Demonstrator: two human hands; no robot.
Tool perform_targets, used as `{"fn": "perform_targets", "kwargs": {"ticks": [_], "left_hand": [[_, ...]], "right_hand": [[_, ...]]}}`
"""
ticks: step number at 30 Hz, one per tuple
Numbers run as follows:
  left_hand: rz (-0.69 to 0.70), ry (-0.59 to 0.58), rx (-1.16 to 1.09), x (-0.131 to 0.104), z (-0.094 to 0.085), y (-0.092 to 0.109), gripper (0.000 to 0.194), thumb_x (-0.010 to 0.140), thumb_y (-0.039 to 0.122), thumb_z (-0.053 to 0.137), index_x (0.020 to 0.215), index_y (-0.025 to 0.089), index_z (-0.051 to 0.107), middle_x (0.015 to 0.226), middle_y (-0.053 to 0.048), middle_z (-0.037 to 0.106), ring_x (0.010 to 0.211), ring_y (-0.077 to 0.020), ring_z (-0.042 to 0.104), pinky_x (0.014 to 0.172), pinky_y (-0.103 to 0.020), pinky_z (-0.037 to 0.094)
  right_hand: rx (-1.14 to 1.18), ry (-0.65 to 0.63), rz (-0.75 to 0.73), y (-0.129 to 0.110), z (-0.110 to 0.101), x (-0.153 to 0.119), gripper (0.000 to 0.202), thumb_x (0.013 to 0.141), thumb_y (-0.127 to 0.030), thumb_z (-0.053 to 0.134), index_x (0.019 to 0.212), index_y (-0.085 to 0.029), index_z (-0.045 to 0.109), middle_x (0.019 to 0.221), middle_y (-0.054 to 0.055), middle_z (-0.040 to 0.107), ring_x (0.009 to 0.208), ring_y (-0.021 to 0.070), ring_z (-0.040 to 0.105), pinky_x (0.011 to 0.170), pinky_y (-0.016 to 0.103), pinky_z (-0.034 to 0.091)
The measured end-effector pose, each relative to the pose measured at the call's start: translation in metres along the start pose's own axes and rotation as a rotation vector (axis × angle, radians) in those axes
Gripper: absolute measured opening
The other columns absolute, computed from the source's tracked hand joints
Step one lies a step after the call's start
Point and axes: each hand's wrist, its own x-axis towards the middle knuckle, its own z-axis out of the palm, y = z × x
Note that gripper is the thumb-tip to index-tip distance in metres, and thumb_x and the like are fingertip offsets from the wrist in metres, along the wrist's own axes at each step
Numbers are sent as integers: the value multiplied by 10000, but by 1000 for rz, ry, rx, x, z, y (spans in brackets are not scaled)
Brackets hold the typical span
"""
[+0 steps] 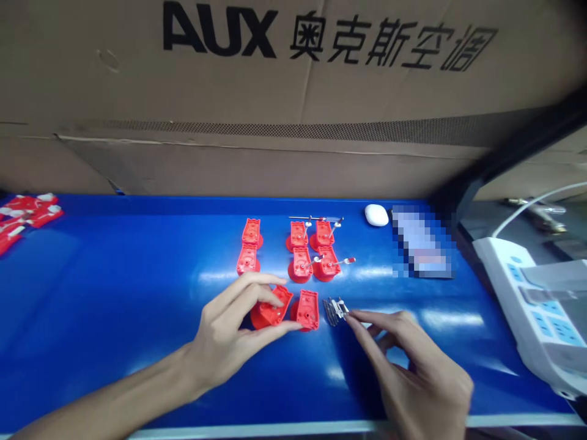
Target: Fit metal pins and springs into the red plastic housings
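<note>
Both our hands are over the desk (114,293). Our left hand (224,330) curls half open around a tilted red case (271,315); touching or gripping, we cannot tell. Near its thumb, at three o'clock, sits a second red case (308,307). Further toward three, our right hand (426,373) pinches nearly closed at small metal parts (331,311); any hold is unclear. A straying thumb could topple the second red case; a slipping pinch could scatter the small metal parts.

Cardbd (257,98) w/ blk AUX lettering (222,50), wht rounded case (376,215), wht pwr strip (502,284) on R
</note>
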Motion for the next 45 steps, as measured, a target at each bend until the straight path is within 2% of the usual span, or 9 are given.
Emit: {"fn": "perform_targets", "kwargs": {"ticks": [5, 12, 21, 28, 33, 37, 42, 45], "left_hand": [[-12, 29, 20, -1, 1, 0, 339, 843, 247, 984, 957, 174, 674, 1195, -124, 801, 1037, -221, 798, 874, -334, 673], [-27, 18, -5, -4, 1, -1, 360, 842, 229, 983, 931, 178, 638, 1175, -105, 796, 1040, -215, 795, 887, -333, 660], [-31, 0, -6, -1, 2, -2, 460, 832, 272, 995, 1178, 190, 703, 1135, -74, 777, 1057, -216, 771, 963, -344, 638], [-96, -82, 23, -3, 4, -5, 464, 867, 312, 968, 1220, 220, 682, 1162, -55, 740, 1092, -218, 737, 981, -351, 604], [-179, -151, 44, -4, 4, -4, 475, 874, 325, 959, 1239, 253, 664, 1198, -34, 727, 1115, -214, 726, 998, -347, 592], [-237, -219, 39, -5, 5, -5, 501, 881, 351, 952, 1278, 282, 654, 1240, -28, 722, 1145, -229, 727, 1016, -364, 600], [-287, -323, 48, -2, -1, -5, 614, 888, 360, 946, 1397, 313, 607, 1399, -52, 686, 1289, -268, 701, 1118, -431, 592], [-337, -425, 49, 2, -9, -3, 705, 869, 276, 942, 1462, 335, 565, 1464, -56, 668, 1304, -282, 700, 1117, -452, 596]], "right_hand": [[-50, 8, -185, 8, 10, -2, 241, 1005, -97, 752, 1164, -273, 795, 1036, 1, 817, 901, 183, 751, 867, 355, 587], [-29, -42, -216, 12, 13, -5, 311, 996, -46, 735, 1225, -252, 774, 1076, 32, 804, 966, 210, 729, 882, 394, 584], [-71, -100, -250, 17, 13, -9, 305, 1014, -61, 714, 1248, -250, 765, 1099, 26, 808, 967, 201, 714, 891, 382, 584], [-40, -77, -254, 10, 10, -6, 270, 1000, -69, 755, 1217, -228, 759, 1057, 28, 796, 941, 191, 691, 875, 374, 554], [-41, -39, -167, 6, 5, 0, 156, 1023, -168, 772, 1150, -257, 775, 1009, 0, 784, 868, 173, 665, 815, 351, 525], [-66, -27, -137, 9, 2, 1, 161, 1029, -204, 774, 1168, -284, 784, 1009, -17, 789, 858, 168, 664, 827, 350, 524], [-41, -44, -111, 6, 0, 1, 190, 1027, -196, 772, 1193, -287, 781, 1005, -18, 784, 842, 164, 655, 836, 351, 523], [-11, -46, -131, -4, -1, 3, 212, 1018, -170, 775, 1202, -274, 769, 1024, -11, 786, 831, 162, 656, 840, 351, 527]]}}
